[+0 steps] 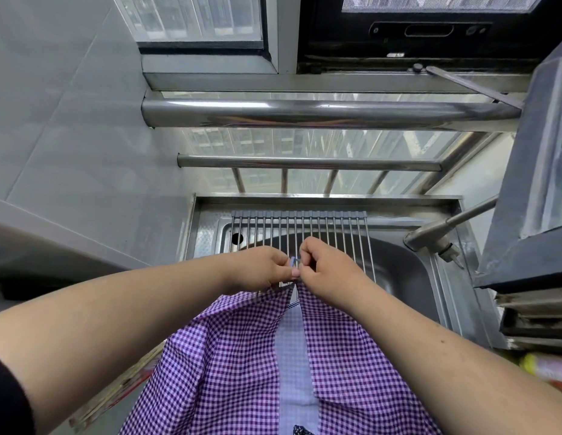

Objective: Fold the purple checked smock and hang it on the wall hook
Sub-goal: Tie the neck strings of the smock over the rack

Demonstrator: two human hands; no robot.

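No readable text, label, brand or number anywhere in view.

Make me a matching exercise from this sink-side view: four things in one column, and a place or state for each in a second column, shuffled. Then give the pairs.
Things
1. purple checked smock
2. wire rack
3. faucet
4. left hand

Places or states
A. lies across the top of the steel sink
B. hangs down from both hands, its two upper corners brought together
C. pinches a small loop at the top of the cloth, next to the right hand
D. stands at the sink's right side, under the dark cabinet

Pairs: 1-B, 2-A, 3-D, 4-C
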